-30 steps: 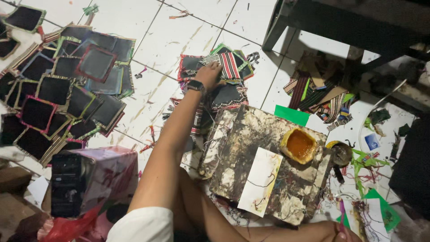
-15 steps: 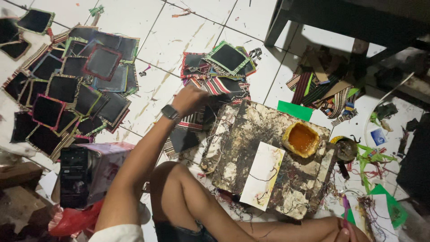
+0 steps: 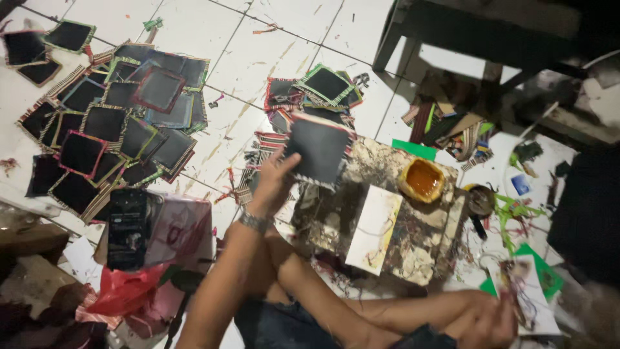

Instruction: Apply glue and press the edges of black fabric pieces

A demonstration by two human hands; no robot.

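My left hand, with a watch on its wrist, holds a black fabric square with a striped border by its left edge, above the near-left part of a stained work board. Behind it lies a small pile of similar squares. My right hand is low at the bottom right, blurred, with its fingers on a smudged white card. On the board lie a white card with glue streaks and a yellow bowl of orange glue.
Many finished squares are spread over the white tiled floor at left. A dark phone lies on a pink box beside my left arm. Dark furniture legs stand at the back. Fabric scraps and green offcuts litter the right.
My left hand reached out to the pile behind the board, took one black square and drew it back over the board's left side. My right hand stayed low at the bottom right.
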